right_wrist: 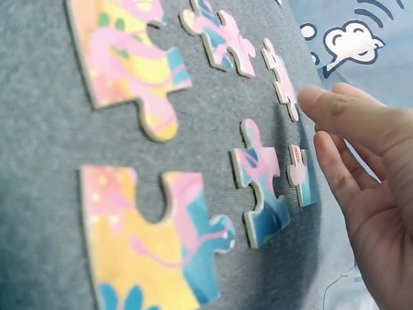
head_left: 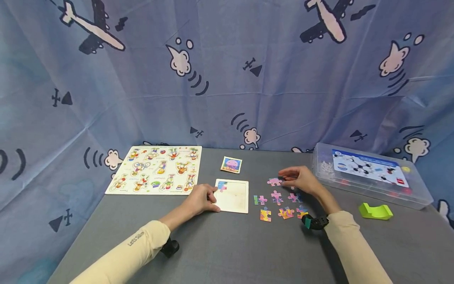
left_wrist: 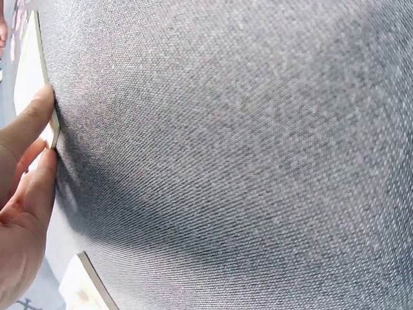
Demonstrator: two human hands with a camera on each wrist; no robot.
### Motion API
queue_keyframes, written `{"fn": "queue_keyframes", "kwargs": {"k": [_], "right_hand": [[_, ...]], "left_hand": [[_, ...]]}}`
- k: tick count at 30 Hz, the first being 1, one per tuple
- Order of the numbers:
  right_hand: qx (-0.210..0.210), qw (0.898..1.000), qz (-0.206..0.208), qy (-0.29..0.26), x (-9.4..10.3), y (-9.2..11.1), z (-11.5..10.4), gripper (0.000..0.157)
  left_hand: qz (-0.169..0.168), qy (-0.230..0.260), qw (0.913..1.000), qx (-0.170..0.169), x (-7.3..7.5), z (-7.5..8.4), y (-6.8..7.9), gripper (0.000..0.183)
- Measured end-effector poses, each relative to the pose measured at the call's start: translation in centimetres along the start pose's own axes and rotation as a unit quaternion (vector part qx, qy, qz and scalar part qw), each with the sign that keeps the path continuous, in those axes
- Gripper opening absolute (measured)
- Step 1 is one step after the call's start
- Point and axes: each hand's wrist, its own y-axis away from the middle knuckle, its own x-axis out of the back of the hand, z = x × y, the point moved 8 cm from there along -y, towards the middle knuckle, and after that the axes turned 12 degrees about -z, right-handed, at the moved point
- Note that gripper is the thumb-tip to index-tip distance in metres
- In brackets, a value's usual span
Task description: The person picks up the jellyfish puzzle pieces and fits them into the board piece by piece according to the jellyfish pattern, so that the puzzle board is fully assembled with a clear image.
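A pale square puzzle board (head_left: 232, 199) lies in the middle of the table, a blue-and-pink piece (head_left: 222, 185) set in its upper left corner. My left hand (head_left: 202, 199) holds the board at its lower left corner; the left wrist view shows thumb and fingers (left_wrist: 42, 103) on its edge. To the right, my right hand (head_left: 301, 179) hovers with thumb and fingers apart beside a pink jigsaw piece (head_left: 274, 182). Several loose jigsaw pieces (head_left: 276, 197) lie below it. Seen from the right wrist, the fingertips are close to a thin-looking pink piece (right_wrist: 280, 79), and nothing is pinched between them.
Behind the board lies a small picture card (head_left: 231, 165) with a pink jellyfish. A large board of cartoon figures (head_left: 156, 171) is at the left. At the back right sits a clear plastic case (head_left: 369, 173), with a green curved block (head_left: 375, 211) in front.
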Motion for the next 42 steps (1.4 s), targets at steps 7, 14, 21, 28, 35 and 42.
{"fn": "queue_keyframes", "kwargs": {"k": [7, 14, 21, 28, 35, 42], "right_hand": [[-0.022, 0.999, -0.024, -0.002, -0.5, -0.7, 0.6, 0.039], [-0.021, 0.998, -0.028, 0.042, -0.5, -0.9, 0.2, 0.033], [-0.018, 0.999, -0.008, 0.051, -0.3, -1.1, 0.2, 0.032], [-0.014, 0.999, 0.004, 0.045, -0.3, -1.1, -0.3, 0.034], [0.007, 1.0, 0.004, -0.004, -0.9, -0.9, -0.4, 0.04], [-0.016, 0.999, -0.011, -0.027, -1.5, -0.8, 0.4, 0.041]], "left_hand": [[0.004, 0.002, 0.9999, -0.014, -0.1, 0.3, 0.0, 0.027], [0.012, 0.005, 0.9998, -0.016, -0.1, 0.4, -0.1, 0.027], [0.017, 0.0, 0.9998, -0.013, 0.0, 0.5, 0.0, 0.028], [0.018, 0.0, 0.9996, -0.024, 0.3, 0.6, 0.2, 0.028], [0.019, -0.007, 0.9991, -0.038, 0.4, 0.8, 0.4, 0.028], [0.009, 0.005, 0.9999, -0.006, 0.1, 0.3, 0.1, 0.027]]}}
